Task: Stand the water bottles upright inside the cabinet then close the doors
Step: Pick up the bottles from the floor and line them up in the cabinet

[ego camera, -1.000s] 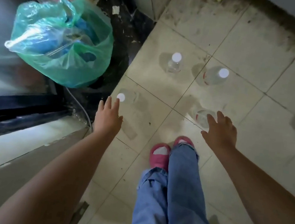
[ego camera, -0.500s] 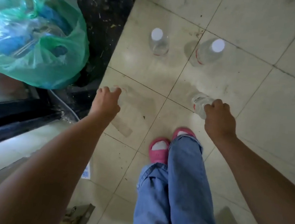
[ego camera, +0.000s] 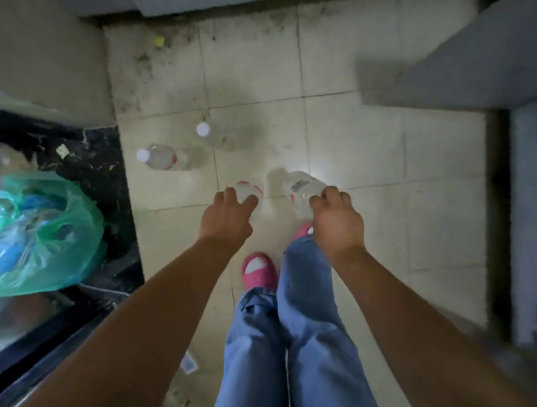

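Observation:
Several clear water bottles with white caps and red-edged labels are over the tiled floor. My left hand (ego camera: 230,214) is closed over the top of one bottle (ego camera: 245,191). My right hand (ego camera: 335,216) grips the neck of a second bottle (ego camera: 303,187), which is tilted. Two more bottles stand further off to the left: one near the black strip (ego camera: 161,157) and one behind it (ego camera: 208,133). Their caps show as white discs. No cabinet interior is visible.
A green plastic bag (ego camera: 26,238) full of items sits at the left on a dark glossy surface (ego camera: 103,162). Pink slippers (ego camera: 257,269) and blue jeans are below my hands. Grey walls border the tiles at the top and right. A dark doorway strip (ego camera: 495,214) runs on the right.
The view has swung right and back. Both hands went from open above the bottles to closed on their tops. The right bottle now tilts in my grip.

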Tool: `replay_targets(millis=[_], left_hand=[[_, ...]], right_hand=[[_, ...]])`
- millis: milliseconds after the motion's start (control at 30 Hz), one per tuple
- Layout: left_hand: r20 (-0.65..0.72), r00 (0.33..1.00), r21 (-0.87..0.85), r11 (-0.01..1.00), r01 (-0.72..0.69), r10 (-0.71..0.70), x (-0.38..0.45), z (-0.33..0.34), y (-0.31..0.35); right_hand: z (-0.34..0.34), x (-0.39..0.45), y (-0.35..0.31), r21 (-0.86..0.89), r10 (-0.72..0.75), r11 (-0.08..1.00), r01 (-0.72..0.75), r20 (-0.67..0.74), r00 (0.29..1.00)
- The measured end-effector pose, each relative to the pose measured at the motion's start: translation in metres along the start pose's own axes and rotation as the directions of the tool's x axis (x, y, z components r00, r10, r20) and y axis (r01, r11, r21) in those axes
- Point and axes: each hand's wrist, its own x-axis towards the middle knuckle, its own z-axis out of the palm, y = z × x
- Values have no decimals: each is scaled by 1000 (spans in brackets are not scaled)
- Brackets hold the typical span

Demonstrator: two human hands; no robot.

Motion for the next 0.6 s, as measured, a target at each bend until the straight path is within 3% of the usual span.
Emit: replay_targets(millis=[167,233,367,500,600], left_hand=[[-19,975,272,940,-206,220,-9,-62,109],[-5,957,354,895,-270,291,-12,-82,156],[43,908,466,795,-387,417,-16,-109,249],[107,834,559,661,-500,540,-21,-119,331],[175,769,605,549,-576,614,-18,-118,386]], right_hand=[[-33,-56,83,212,159,969,-123,-159,974],[-52,-78,118,346,254,914,-211,-83,964],[-64,-117,199,413,394,846,-337,-58,917],[-67,-150,268,522,607,713,-468,-124,785],[-60,-168,309,618,688,574,-537,-9,725]])
